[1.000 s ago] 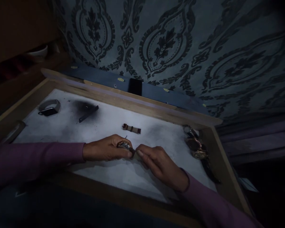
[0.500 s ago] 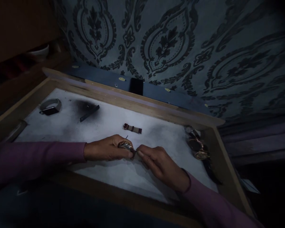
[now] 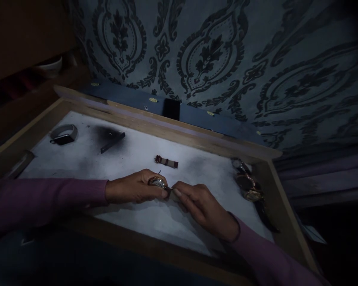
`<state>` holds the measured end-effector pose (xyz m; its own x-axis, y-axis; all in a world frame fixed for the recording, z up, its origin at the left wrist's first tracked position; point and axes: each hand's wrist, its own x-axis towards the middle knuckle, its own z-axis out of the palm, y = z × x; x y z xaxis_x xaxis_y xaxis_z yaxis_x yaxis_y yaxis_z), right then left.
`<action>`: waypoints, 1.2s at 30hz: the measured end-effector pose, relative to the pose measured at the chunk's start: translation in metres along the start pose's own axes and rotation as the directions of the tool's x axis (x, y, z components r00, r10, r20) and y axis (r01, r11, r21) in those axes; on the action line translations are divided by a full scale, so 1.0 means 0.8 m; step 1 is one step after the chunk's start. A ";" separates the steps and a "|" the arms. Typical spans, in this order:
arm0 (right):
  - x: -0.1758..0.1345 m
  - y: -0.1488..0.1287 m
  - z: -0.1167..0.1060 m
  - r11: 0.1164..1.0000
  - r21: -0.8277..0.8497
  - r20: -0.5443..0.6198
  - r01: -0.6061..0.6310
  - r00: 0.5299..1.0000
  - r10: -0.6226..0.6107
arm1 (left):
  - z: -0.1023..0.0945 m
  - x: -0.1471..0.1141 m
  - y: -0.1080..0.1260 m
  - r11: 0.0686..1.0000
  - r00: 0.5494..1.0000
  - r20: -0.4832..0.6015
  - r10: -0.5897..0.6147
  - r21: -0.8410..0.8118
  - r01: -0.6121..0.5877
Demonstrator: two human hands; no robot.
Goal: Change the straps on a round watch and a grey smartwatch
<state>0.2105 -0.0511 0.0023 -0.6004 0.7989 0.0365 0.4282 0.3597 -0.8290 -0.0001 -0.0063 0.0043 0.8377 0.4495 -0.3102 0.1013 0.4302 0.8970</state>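
Observation:
My left hand [image 3: 137, 186] is closed round a wristwatch [image 3: 157, 182] with a shiny metal case, held with its thumb along the near side. A short dark piece of strap [image 3: 168, 193] shows at the right side of the case, by the thumb tip. My right hand [image 3: 201, 206] is pinched against that end of the watch. A tiny thin glint shows at its fingertips, but what they grip is too small and dark to name. Beyond the hands, a loose brown watch strap [image 3: 167, 162] with a buckle lies on the white lining [image 3: 131, 159].
A wooden tray-like frame [image 3: 274, 194] surrounds the lining. Inside it, a smartwatch [image 3: 63, 135] lies at the far left, near a dark flat bar [image 3: 112, 142]. Several watches [image 3: 252, 194] lie along the right side. A black phone-like object [image 3: 171, 109] rests behind the far rim.
Both hands stay in nearly the same place. The strap piece between them has turned slightly, showing a paler face, and the fingertips have shifted a little.

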 end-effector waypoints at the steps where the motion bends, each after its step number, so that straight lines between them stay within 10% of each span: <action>1: 0.000 -0.001 0.000 1.000 0.007 0.002 -0.007 1.000 0.007 | 0.000 0.000 0.000 1.000 1.000 0.000 -0.001 -0.003 0.001; 36: 0.000 -0.003 0.001 0.996 -0.082 0.008 -0.030 1.000 0.030 | -0.003 0.003 -0.003 0.989 0.996 -0.005 0.091 0.120 -0.089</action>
<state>0.2086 -0.0525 0.0040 -0.5927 0.8054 0.0067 0.4996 0.3742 -0.7813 0.0004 -0.0044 0.0005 0.8405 0.4909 -0.2292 0.0896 0.2913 0.9524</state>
